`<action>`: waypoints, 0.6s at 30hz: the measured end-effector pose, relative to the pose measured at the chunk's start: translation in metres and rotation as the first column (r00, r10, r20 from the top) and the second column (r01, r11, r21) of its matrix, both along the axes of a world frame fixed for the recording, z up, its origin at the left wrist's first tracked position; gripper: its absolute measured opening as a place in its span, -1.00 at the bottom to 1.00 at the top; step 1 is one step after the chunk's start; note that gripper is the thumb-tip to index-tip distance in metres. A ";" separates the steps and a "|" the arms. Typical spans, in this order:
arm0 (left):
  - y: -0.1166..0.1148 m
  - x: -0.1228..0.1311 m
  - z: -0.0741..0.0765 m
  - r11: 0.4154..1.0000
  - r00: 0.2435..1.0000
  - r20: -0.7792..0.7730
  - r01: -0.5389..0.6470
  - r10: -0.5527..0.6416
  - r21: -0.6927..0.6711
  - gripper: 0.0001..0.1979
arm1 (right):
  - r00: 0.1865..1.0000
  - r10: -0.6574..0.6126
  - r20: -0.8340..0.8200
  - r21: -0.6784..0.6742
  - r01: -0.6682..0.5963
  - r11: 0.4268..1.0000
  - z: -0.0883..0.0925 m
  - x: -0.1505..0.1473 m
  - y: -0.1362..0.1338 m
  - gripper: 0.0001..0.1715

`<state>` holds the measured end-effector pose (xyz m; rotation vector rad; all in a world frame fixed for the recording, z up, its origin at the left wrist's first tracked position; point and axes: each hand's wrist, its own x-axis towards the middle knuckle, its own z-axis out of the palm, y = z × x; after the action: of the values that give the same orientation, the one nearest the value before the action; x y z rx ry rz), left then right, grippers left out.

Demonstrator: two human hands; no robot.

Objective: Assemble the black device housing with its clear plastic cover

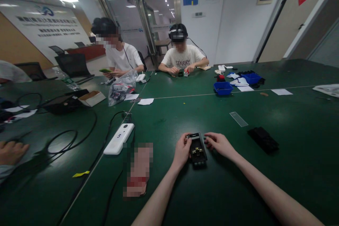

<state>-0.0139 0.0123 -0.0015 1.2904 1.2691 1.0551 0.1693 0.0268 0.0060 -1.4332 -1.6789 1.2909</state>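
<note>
Gripping the left side of an open black case [195, 144], the left hand [182, 149] had its thumb laid at the rim, with the case in front of the person over the near part of the green table [238, 194]. Inside the case sat brass-coloured parts [197, 152], towards its nearer end; whether the case rested on the table or was held just above it could not be told. The right hand [218, 143] was just beside the opposite edge, its fingers bent inward, but whether they pinched anything small could not be made out

To the right lay a clear strip [238, 119] and, nearer, a dark folded-looking object [263, 140]. On the left were a blurred-out reddish item [140, 167], a white power strip [119, 139] marked 5, and a scrap of yellow tape [81, 174]. Farther off stood a blue tray [222, 89], while a clear plastic bag [122, 88] lay to the left. Across the table sat two people in white shirts, one with both hands at a small red-and-white object [186, 73]
</note>
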 end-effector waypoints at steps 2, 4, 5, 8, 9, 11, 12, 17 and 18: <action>-0.001 0.000 0.001 1.000 0.999 -0.029 0.021 -0.021 -0.010 -0.72 | 0.972 -0.132 0.192 0.245 0.083 0.966 -0.002 0.010 0.008 -0.63; -0.001 0.000 0.002 1.000 0.998 -0.061 0.014 -0.013 0.010 -0.74 | 0.906 -0.257 0.337 0.438 0.091 0.894 -0.005 0.020 0.015 -0.61; 0.000 0.000 0.003 1.000 0.997 -0.075 0.005 -0.003 0.029 -0.76 | 0.864 -0.309 0.397 0.496 0.081 0.865 -0.007 0.025 0.019 -0.58; 0.002 -0.001 0.004 0.998 0.994 -0.109 -0.011 0.018 0.068 -0.79 | 0.716 -0.426 0.553 0.557 0.063 0.828 -0.014 0.039 0.028 -0.45; 0.002 -0.001 0.004 0.998 0.993 -0.116 -0.010 0.017 0.066 -0.78 | 0.666 -0.449 0.596 0.555 0.063 0.830 -0.016 0.043 0.031 -0.40; 0.002 -0.001 0.004 0.999 0.992 -0.125 -0.004 0.011 0.051 -0.77 | 0.583 -0.475 0.659 0.542 0.070 0.837 -0.019 0.049 0.037 -0.31; 0.002 0.000 0.003 0.999 0.992 -0.128 -0.002 0.007 0.043 -0.76 | 0.550 -0.483 0.682 0.533 0.079 0.842 -0.021 0.052 0.040 -0.29; 0.001 0.002 0.001 1.000 0.993 -0.114 0.009 -0.006 0.025 -0.77 | 0.439 -0.484 0.757 0.478 0.131 0.868 -0.024 0.062 0.046 -0.26; 0.001 0.003 0.001 1.000 0.994 -0.112 0.009 -0.006 0.025 -0.77 | 0.435 -0.476 0.764 0.470 0.128 0.873 -0.024 0.063 0.046 -0.26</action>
<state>-0.0113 0.0135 -0.0010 1.3885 1.3374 1.0083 0.2321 0.0725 -0.0181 -2.2106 -1.9187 -0.0857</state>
